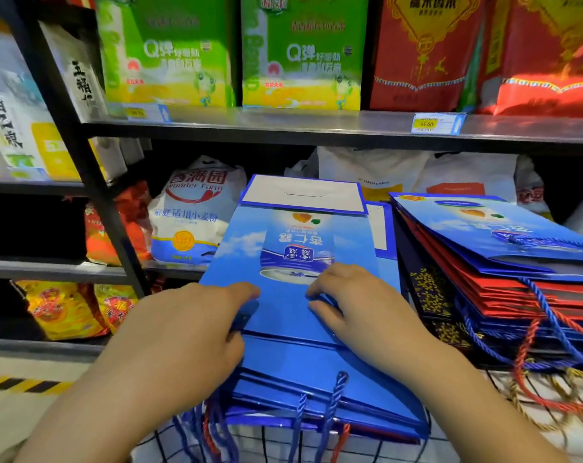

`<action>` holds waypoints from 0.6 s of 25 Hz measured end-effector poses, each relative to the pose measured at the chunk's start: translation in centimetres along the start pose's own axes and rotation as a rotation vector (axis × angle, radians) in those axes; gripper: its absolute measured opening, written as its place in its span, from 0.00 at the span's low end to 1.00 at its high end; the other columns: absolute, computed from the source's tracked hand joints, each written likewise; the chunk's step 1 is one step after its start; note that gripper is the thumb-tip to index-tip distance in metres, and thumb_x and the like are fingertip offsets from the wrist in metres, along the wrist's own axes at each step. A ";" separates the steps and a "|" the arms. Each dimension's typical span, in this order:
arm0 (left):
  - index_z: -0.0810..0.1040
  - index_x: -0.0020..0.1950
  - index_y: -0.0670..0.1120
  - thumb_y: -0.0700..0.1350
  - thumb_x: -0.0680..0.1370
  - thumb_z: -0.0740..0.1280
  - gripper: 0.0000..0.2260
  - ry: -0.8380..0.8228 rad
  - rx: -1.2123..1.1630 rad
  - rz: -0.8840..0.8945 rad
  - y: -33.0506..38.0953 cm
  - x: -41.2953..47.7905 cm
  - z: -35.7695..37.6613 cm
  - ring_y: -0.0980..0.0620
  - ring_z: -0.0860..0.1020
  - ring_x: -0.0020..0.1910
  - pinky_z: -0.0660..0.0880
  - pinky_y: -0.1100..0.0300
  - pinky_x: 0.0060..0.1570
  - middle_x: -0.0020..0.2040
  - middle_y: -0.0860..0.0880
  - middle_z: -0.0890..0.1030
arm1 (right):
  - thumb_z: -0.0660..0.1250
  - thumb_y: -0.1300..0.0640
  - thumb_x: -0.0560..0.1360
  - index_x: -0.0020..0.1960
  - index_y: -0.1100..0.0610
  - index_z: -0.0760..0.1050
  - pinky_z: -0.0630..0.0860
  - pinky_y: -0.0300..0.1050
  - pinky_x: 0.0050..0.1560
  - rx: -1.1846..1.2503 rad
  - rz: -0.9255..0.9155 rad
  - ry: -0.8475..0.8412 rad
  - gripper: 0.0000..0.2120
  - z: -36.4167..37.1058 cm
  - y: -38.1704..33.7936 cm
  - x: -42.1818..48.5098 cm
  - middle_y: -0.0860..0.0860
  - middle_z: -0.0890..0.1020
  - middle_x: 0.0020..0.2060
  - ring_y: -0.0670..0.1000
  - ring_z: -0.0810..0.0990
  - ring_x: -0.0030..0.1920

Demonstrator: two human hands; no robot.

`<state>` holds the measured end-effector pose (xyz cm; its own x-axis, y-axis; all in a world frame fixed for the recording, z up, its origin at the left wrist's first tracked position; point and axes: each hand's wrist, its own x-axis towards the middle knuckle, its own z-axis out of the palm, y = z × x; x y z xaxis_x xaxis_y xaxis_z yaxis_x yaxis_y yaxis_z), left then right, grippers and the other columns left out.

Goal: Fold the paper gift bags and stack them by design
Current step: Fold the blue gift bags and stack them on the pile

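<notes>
**Flattening a blue gift bag**

Your left hand [183, 332] pinches the blue gift bag [283, 315] at its left edge, and your right hand [360, 309] pinches its middle. It lies on the blue pile [283, 372] at the wire rack's [266, 446] left side. Uneven pressing could skew it. The sloping mixed pile [500, 279], right, might slide.

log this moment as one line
step: folding; left hand: holds blue gift bag; right hand: holds same bag; under it: blue bag stack; beside: red and blue bag stack
</notes>
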<state>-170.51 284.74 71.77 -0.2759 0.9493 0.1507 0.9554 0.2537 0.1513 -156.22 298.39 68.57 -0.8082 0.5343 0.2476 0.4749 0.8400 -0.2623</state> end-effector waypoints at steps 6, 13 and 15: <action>0.77 0.47 0.67 0.39 0.75 0.65 0.19 0.143 -0.589 0.084 -0.1 -0.3 0.4 0.65 0.77 0.45 0.72 0.72 0.44 0.46 0.68 0.79 | 0.59 0.56 0.77 0.53 0.52 0.77 0.66 0.40 0.53 0.146 0.017 0.026 0.09 0.4 -0.2 -0.4 0.45 0.76 0.51 0.46 0.70 0.56; 0.80 0.41 0.61 0.40 0.64 0.71 0.15 0.075 -0.033 0.320 -1.2 -0.4 1.5 0.62 0.73 0.47 0.73 0.67 0.29 0.47 0.63 0.80 | 0.60 0.56 0.77 0.53 0.51 0.77 0.67 0.40 0.55 0.162 -0.012 0.027 0.08 0.6 0.2 -0.6 0.44 0.77 0.51 0.45 0.70 0.55; 0.77 0.38 0.60 0.46 0.66 0.66 0.08 0.060 -0.044 0.286 -0.7 -0.3 1.5 0.59 0.71 0.44 0.62 0.72 0.26 0.42 0.62 0.79 | 0.61 0.55 0.77 0.51 0.51 0.77 0.67 0.39 0.55 0.181 -0.031 0.025 0.07 0.6 -0.1 -0.9 0.44 0.77 0.49 0.45 0.71 0.54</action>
<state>-170.94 284.55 70.15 -0.0035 0.9681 0.2505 0.9901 -0.0318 0.1368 -155.73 297.76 67.83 -0.8112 0.5129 0.2809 0.3782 0.8265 -0.4169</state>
